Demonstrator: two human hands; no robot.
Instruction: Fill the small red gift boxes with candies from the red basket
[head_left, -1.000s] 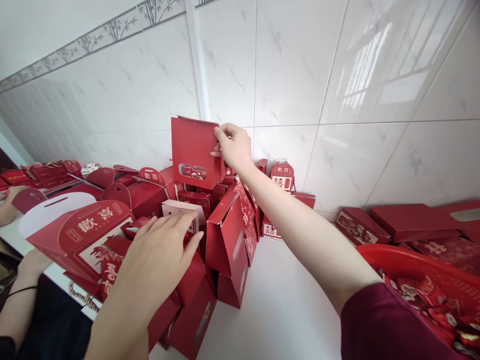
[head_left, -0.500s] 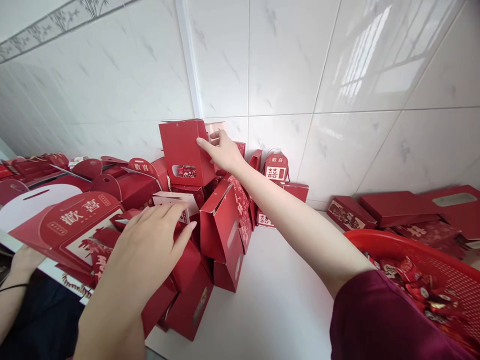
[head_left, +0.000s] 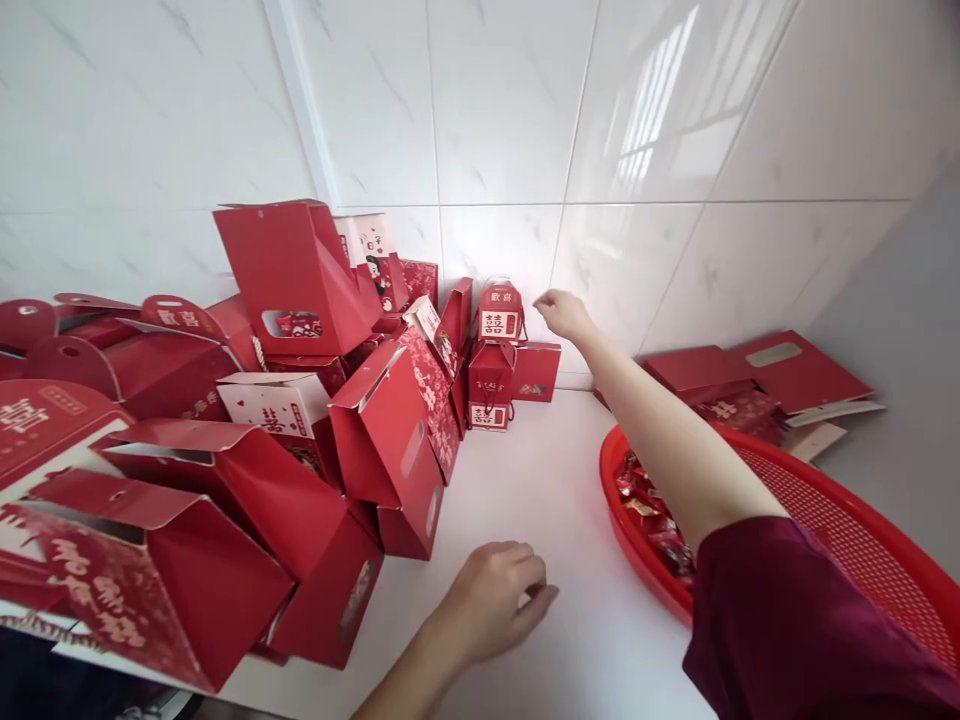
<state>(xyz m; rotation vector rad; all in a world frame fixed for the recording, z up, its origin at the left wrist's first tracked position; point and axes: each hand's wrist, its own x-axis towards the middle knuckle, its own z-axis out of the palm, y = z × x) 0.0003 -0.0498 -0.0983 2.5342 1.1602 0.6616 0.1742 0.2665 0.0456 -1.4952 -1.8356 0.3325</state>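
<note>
- right hand (head_left: 561,312): empty, fingers loosely bent, beyond the red basket (head_left: 611,478), just beside the small gift box (head_left: 500,312).
- left hand (head_left: 491,598): loosely curled, holding nothing, resting on the white table (head_left: 540,480) left of the basket.
- box: thin card, judged light and crushable; best taken by its top handle.
- surface: smooth table; glossy tiled wall (head_left: 495,120) behind the basket.
</note>
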